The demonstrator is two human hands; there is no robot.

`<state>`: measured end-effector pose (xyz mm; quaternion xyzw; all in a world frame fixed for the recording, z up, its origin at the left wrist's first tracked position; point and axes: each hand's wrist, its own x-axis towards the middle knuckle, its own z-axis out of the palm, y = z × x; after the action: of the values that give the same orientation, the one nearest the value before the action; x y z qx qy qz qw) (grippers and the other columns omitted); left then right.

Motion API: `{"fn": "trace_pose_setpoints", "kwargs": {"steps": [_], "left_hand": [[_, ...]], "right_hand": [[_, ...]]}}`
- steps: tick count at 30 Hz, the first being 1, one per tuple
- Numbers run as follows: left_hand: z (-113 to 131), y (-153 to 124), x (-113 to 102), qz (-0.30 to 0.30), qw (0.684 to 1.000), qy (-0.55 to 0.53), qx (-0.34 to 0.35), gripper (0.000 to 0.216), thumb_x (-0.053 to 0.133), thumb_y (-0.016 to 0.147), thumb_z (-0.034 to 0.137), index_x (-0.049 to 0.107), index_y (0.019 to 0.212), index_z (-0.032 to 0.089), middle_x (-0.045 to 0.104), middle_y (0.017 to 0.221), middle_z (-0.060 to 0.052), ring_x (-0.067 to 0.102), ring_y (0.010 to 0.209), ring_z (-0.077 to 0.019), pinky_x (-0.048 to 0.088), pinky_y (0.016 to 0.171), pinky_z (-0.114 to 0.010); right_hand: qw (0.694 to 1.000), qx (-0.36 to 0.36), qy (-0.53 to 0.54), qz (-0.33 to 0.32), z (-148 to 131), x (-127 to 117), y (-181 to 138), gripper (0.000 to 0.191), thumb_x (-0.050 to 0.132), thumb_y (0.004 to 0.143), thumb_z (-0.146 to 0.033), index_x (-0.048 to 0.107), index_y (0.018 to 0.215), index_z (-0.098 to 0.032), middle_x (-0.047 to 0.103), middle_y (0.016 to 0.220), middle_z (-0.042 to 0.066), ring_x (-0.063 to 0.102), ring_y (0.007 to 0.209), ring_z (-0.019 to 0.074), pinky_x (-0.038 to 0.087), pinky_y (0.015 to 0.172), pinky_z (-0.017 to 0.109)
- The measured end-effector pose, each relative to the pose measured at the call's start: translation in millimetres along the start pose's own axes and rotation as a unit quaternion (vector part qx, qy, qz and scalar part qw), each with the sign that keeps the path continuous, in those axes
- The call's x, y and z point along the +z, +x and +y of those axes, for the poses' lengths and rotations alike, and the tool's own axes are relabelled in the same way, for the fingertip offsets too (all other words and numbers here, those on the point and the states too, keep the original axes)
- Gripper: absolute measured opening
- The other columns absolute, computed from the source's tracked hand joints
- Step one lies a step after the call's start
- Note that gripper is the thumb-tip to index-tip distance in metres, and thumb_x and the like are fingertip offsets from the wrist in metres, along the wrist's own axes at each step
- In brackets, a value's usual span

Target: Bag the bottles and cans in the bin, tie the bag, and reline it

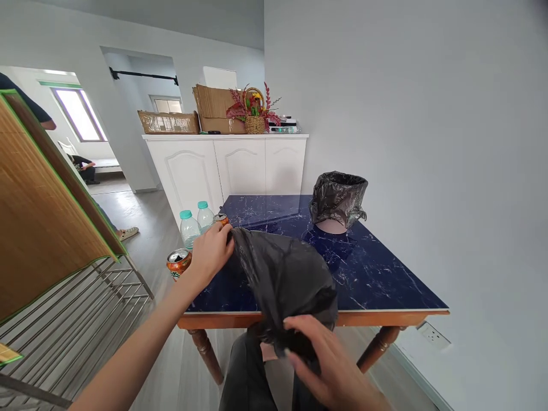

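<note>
My left hand (210, 251) grips the upper edge of a black plastic bag (282, 279) over the left side of a dark blue marble-topped table (372, 274). My right hand (329, 365) pinches the bag's lower end near the table's front edge. The bag hangs stretched between both hands. Just beyond my left hand stand two clear bottles with teal caps (194, 225) and an orange can (221, 219). Another orange can (178, 262) sits at the table's left edge.
A small bin lined with a black bag (338, 200) stands at the far right of the table. A white cabinet (240, 165) carries cardboard boxes and a flower basket (254, 114). A metal rack with a bamboo mat (47, 228) is left. A person sits in the far room.
</note>
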<state>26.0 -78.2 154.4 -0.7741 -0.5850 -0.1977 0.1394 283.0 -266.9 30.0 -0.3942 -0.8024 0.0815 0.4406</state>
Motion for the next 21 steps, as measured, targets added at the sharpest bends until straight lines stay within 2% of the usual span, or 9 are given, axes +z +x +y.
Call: {"fn": "trace_pose_setpoints", "kwargs": {"steps": [2,4,6,8,11,14,16,17,21], "left_hand": [[-6.4,1.8,-0.2,-0.004,0.999,-0.038,-0.019,0.030,0.045,0.100,0.028,0.070,0.114,0.018,0.076,0.103,-0.018,0.075,0.096,-0.0362,0.054,0.079,-0.043],[-13.4,5.0,0.3,-0.014,0.992,-0.126,-0.028,0.031,0.050,0.099,0.032,0.070,0.118,0.019,0.078,0.093,-0.015,0.075,0.092,-0.0358,0.055,0.083,-0.045],[-18.1,7.9,2.1,-0.030,0.974,-0.226,-0.017,0.036,0.054,0.097,0.042,0.071,0.118,0.019,0.079,0.095,-0.014,0.075,0.095,-0.0350,0.056,0.089,-0.046],[-18.2,8.8,6.4,-0.042,0.957,-0.287,0.003,0.048,0.051,0.097,0.054,0.071,0.123,0.019,0.080,0.112,-0.015,0.074,0.103,-0.0335,0.057,0.096,-0.045],[-10.4,5.6,18.8,-0.051,0.924,-0.380,0.002,0.067,0.036,0.102,0.065,0.061,0.143,0.017,0.075,0.134,-0.015,0.073,0.115,-0.0302,0.058,0.103,-0.044],[-1.6,-0.6,36.0,-0.097,0.816,-0.566,-0.072,0.071,0.050,0.098,0.072,0.059,0.147,0.022,0.074,0.138,-0.014,0.073,0.120,-0.0293,0.057,0.106,-0.042],[0.6,-4.8,46.7,-0.124,0.739,-0.651,-0.122,0.070,0.066,0.090,0.070,0.063,0.143,0.025,0.074,0.139,-0.013,0.072,0.124,-0.0303,0.056,0.110,-0.043],[0.6,-6.7,51.1,-0.128,0.722,-0.667,-0.134,0.069,0.069,0.088,0.069,0.064,0.142,0.026,0.074,0.140,-0.012,0.072,0.125,-0.0303,0.055,0.111,-0.044],[-1.8,-8.6,60.7,-0.107,0.699,-0.696,-0.127,0.068,0.070,0.089,0.064,0.061,0.145,0.027,0.066,0.151,-0.011,0.066,0.136,-0.0289,0.050,0.119,-0.044]], "right_hand": [[0.999,-0.034,0.005,-0.006,-5.0,-8.6,1.4,0.059,0.061,0.102,-0.023,0.042,0.157,-0.031,0.067,0.143,0.012,0.067,0.132,0.0277,0.061,0.106,0.044],[0.996,-0.010,0.009,0.092,6.4,-19.3,6.9,0.051,0.057,0.104,-0.021,0.045,0.153,-0.030,0.066,0.142,0.014,0.065,0.132,0.0289,0.059,0.107,0.049],[0.975,0.076,0.011,0.209,35.6,-30.2,16.7,0.035,0.052,0.107,-0.026,0.054,0.142,-0.028,0.067,0.134,0.015,0.067,0.123,0.0291,0.058,0.103,0.052],[0.949,0.202,0.034,0.239,77.0,-39.1,29.2,0.033,0.051,0.108,-0.040,0.057,0.137,-0.025,0.066,0.133,0.016,0.067,0.121,0.0292,0.057,0.102,0.051],[0.918,0.344,0.146,0.132,137.4,-44.1,47.7,0.062,0.059,0.099,-0.061,0.051,0.146,-0.021,0.056,0.151,0.022,0.064,0.130,0.0321,0.058,0.100,0.048],[0.910,0.355,0.214,0.018,168.4,-39.4,59.4,0.078,0.068,0.090,-0.067,0.051,0.151,-0.021,0.073,0.132,0.018,0.075,0.109,0.0300,0.063,0.083,0.042],[0.909,0.338,0.241,-0.042,172.3,-34.0,62.6,0.072,0.077,0.084,-0.064,0.063,0.141,-0.023,0.081,0.113,0.011,0.078,0.098,0.0281,0.064,0.079,0.040],[0.908,0.329,0.251,-0.064,171.8,-31.6,63.3,0.064,0.080,0.082,-0.062,0.070,0.131,-0.023,0.082,0.108,0.008,0.078,0.097,0.0280,0.064,0.080,0.039],[0.915,0.319,0.238,-0.063,173.4,-27.4,63.2,0.044,0.074,0.085,-0.063,0.078,0.098,-0.021,0.082,0.103,0.006,0.076,0.099,0.0294,0.061,0.085,0.040]]}}
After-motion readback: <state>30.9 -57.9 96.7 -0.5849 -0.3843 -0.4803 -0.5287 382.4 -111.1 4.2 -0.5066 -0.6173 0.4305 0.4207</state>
